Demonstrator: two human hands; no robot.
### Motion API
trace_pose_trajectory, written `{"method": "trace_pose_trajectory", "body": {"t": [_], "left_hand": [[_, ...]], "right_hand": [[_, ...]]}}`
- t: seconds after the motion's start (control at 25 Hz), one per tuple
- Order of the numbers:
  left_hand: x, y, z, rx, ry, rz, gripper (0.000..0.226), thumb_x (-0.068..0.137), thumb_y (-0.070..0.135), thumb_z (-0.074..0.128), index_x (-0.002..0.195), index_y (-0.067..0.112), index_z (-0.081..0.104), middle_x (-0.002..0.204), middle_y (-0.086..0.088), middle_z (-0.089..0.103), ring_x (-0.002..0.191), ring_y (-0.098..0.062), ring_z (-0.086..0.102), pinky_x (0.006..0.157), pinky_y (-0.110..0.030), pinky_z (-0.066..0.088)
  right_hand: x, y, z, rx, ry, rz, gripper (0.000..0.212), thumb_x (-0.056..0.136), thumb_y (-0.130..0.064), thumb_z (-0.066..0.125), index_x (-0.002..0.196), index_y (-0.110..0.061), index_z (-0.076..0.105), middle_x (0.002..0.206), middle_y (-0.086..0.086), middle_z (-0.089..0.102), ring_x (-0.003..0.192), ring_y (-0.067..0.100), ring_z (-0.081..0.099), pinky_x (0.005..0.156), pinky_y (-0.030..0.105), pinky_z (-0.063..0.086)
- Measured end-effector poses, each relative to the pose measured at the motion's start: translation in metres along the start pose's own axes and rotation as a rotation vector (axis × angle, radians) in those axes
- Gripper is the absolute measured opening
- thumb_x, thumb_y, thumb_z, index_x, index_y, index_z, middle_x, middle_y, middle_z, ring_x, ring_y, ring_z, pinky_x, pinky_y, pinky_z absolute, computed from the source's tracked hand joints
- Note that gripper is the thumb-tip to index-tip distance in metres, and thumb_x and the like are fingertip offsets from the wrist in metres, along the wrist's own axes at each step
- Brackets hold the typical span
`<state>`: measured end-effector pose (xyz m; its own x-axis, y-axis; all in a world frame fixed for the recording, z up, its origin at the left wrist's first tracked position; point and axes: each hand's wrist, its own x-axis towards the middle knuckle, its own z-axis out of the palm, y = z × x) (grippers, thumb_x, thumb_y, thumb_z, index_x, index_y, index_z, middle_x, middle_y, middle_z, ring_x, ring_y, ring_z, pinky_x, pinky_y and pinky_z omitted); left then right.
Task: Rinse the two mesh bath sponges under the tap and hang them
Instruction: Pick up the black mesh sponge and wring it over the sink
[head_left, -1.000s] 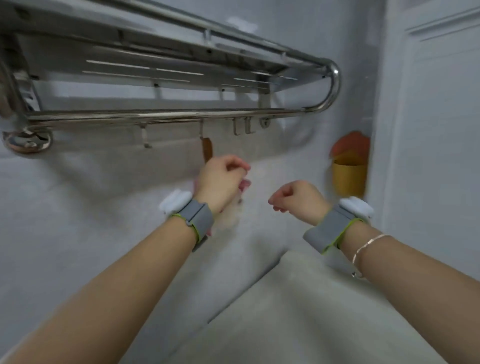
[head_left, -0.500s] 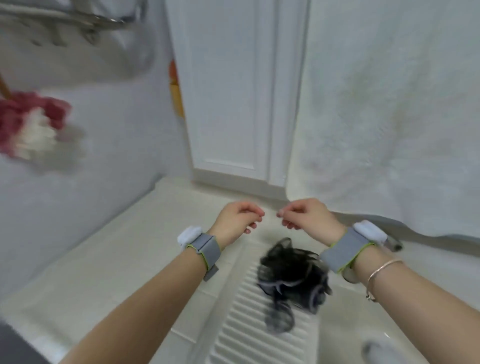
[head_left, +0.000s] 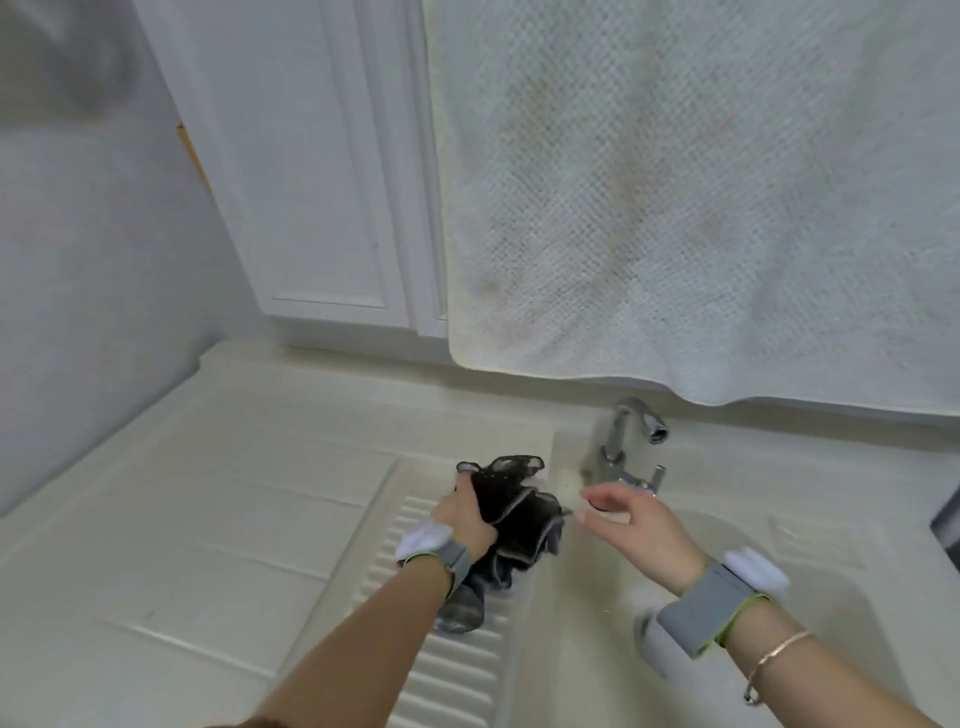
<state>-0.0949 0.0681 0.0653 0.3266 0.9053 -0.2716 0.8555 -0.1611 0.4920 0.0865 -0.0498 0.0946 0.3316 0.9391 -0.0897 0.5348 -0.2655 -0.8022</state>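
— Black mesh, that sponge (head_left: 511, 514). Her left hand (head_left: 465, 512) has its fingers curled round it, on the ribbed draining board (head_left: 452, 665) just left of the basin (head_left: 582, 597).

— And the right hand (head_left: 626, 519)?

— Holding nothing, fingers loosely spread, between the sponge and the tap (head_left: 631, 441), close to the handle. No water seems to be running, though the spout is a little blurred.

— So what should she do?

— Turn the tap on gently first, I'd say, then carry the sponge right, under the spout, and squeeze it several times so water goes through the folds.

— Only one sponge here?

— Only this one in view. Keep the loose frills gathered, or they'll drag along the board.
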Motion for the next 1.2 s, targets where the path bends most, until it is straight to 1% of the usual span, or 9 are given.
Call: {"method": "trace_pose_trajectory", "body": {"t": [0.24, 0.32, 0.4, 0.48, 0.6, 0.8, 0.92, 1.08, 1.2], "left_hand": [[-0.040, 0.060, -0.023, 0.171, 0.025, 0.690, 0.063, 0.080, 0.013, 0.061, 0.135, 0.020, 0.030, 0.109, -0.012, 0.064, 0.096, -0.034, 0.062, 0.075, -0.040, 0.050], [-0.046, 0.069, -0.026, 0.114, 0.056, 0.776, 0.057, 0.079, 0.014, 0.062, 0.129, 0.024, 0.036, 0.113, -0.008, 0.064, 0.099, -0.030, 0.061, 0.080, -0.041, 0.050], [-0.044, 0.070, -0.028, 0.132, 0.051, 0.799, 0.057, 0.076, 0.020, 0.066, 0.129, 0.022, 0.044, 0.122, -0.005, 0.060, 0.112, -0.028, 0.056, 0.094, -0.039, 0.046], [-0.043, 0.073, -0.035, 0.035, -0.087, 0.703, 0.073, 0.075, 0.032, 0.076, 0.139, 0.022, 0.042, 0.142, -0.001, 0.044, 0.133, -0.020, 0.039, 0.111, -0.032, 0.031], [-0.047, 0.090, -0.040, -0.254, -0.315, 0.526, 0.083, 0.077, 0.037, 0.078, 0.146, 0.028, 0.031, 0.149, 0.008, 0.034, 0.133, -0.003, 0.033, 0.106, -0.016, 0.025], [-0.050, 0.091, -0.003, -0.541, -0.455, 0.574, 0.095, 0.063, 0.022, 0.087, 0.144, 0.022, 0.035, 0.132, 0.007, 0.057, 0.123, -0.006, 0.054, 0.105, -0.027, 0.043], [-0.057, 0.094, 0.006, -0.663, -0.401, 0.551, 0.069, 0.058, 0.020, 0.085, 0.121, 0.019, 0.057, 0.110, 0.004, 0.070, 0.104, -0.010, 0.066, 0.089, -0.025, 0.053], [-0.061, 0.105, 0.001, -0.712, -0.236, 0.497, 0.026, 0.059, 0.018, 0.070, 0.085, 0.018, 0.066, 0.080, 0.001, 0.071, 0.077, -0.010, 0.067, 0.073, -0.024, 0.055], [-0.058, 0.118, 0.006, -0.890, -0.171, 0.405, 0.020, 0.065, 0.013, 0.066, 0.085, 0.013, 0.067, 0.081, -0.006, 0.072, 0.077, -0.015, 0.068, 0.071, -0.030, 0.057]], "right_hand": [[0.004, -0.035, -0.038, -0.440, -0.242, -0.337, 0.119, 0.052, -0.075, 0.064, 0.149, -0.035, 0.008, 0.147, -0.020, 0.017, 0.141, 0.001, 0.009, 0.117, 0.032, 0.003], [0.006, -0.026, -0.040, -0.521, -0.279, -0.289, 0.108, 0.058, -0.064, 0.073, 0.147, -0.031, 0.021, 0.143, -0.013, 0.043, 0.134, 0.008, 0.036, 0.108, 0.029, 0.016], [0.000, -0.012, -0.046, -0.545, -0.189, -0.234, 0.068, 0.070, -0.048, 0.074, 0.130, -0.027, 0.049, 0.122, -0.005, 0.063, 0.116, 0.017, 0.056, 0.095, 0.028, 0.038], [-0.011, -0.004, -0.054, -0.608, -0.086, -0.250, 0.035, 0.078, -0.036, 0.065, 0.110, -0.025, 0.059, 0.106, -0.002, 0.066, 0.104, 0.021, 0.061, 0.082, 0.032, 0.047], [-0.022, -0.001, -0.060, -0.639, -0.008, -0.337, 0.031, 0.080, -0.023, 0.057, 0.110, -0.027, 0.058, 0.104, -0.004, 0.062, 0.103, 0.019, 0.057, 0.079, 0.032, 0.045], [-0.034, -0.008, -0.071, -0.087, 0.209, -0.281, 0.039, 0.072, -0.002, 0.069, 0.106, -0.022, 0.067, 0.100, 0.002, 0.069, 0.097, 0.020, 0.063, 0.088, 0.032, 0.048], [-0.039, -0.006, -0.071, 0.233, 0.236, -0.200, 0.040, 0.064, -0.005, 0.076, 0.094, -0.029, 0.064, 0.096, -0.004, 0.067, 0.094, 0.013, 0.064, 0.093, 0.031, 0.049], [-0.050, 0.001, -0.074, 0.531, -0.075, -0.203, 0.075, 0.049, -0.027, 0.074, 0.121, -0.015, 0.056, 0.123, -0.003, 0.060, 0.108, 0.001, 0.059, 0.090, 0.013, 0.045], [-0.064, -0.002, -0.057, 0.798, -0.136, -0.133, 0.078, 0.051, -0.030, 0.076, 0.124, -0.014, 0.053, 0.110, 0.003, 0.069, 0.099, 0.012, 0.067, 0.076, 0.020, 0.052]]}}
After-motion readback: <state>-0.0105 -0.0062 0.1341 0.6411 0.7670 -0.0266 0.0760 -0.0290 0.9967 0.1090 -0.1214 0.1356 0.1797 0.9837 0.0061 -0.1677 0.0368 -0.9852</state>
